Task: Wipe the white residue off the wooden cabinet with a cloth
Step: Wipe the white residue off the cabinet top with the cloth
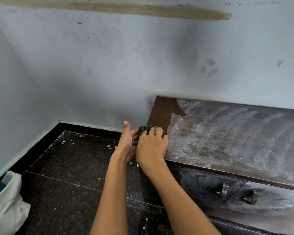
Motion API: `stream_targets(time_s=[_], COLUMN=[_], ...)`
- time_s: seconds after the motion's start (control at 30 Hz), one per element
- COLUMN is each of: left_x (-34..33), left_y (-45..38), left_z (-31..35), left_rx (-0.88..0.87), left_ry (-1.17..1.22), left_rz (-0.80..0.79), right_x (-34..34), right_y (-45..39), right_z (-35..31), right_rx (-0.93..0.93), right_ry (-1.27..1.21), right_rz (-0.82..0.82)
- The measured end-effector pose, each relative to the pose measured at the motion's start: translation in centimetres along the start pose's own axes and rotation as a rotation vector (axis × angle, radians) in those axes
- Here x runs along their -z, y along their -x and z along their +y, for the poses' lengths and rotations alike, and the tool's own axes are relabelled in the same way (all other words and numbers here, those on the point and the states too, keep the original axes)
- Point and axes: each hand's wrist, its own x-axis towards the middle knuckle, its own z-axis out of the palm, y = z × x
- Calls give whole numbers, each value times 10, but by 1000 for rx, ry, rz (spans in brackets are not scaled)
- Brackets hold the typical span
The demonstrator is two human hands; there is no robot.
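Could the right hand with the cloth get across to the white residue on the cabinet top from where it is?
Probably yes. The right hand presses the cloth at the cabinet's left edge, and the residue begins right beside it with nothing lying between.

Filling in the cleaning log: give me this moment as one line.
right hand presses cloth at cabinet top left edge | left hand open beside edge | left strip clean | white residue remains rightward
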Motion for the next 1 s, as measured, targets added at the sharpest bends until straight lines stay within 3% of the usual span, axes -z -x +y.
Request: stream_targets(time_s=[0.07, 0.17, 0.3, 0.57, 0.77, 1.0], left_x=[0, -2, -1, 1, 1, 2], left_y=[-1, -1, 0, 6, 2, 6], left_z=[3, 6, 6, 5, 4, -2], left_rx=[12, 6, 11, -14, -25, -85], left_ry=[-17, -85, -98, -109, -208, -187], left_rz=[19, 28, 18, 59, 17, -2], right_x=[-4, 2, -6, 4, -1, 7], right_y=[18, 42, 36, 32, 63, 39], right_z=[-8, -12, -12, -15, -15, -15], right_rx=[-4, -126, 17, -7, 28, -47], right_ry=[31, 167, -58, -10, -53, -65], right_rz=[-13, 111, -35, -63, -95, -125])
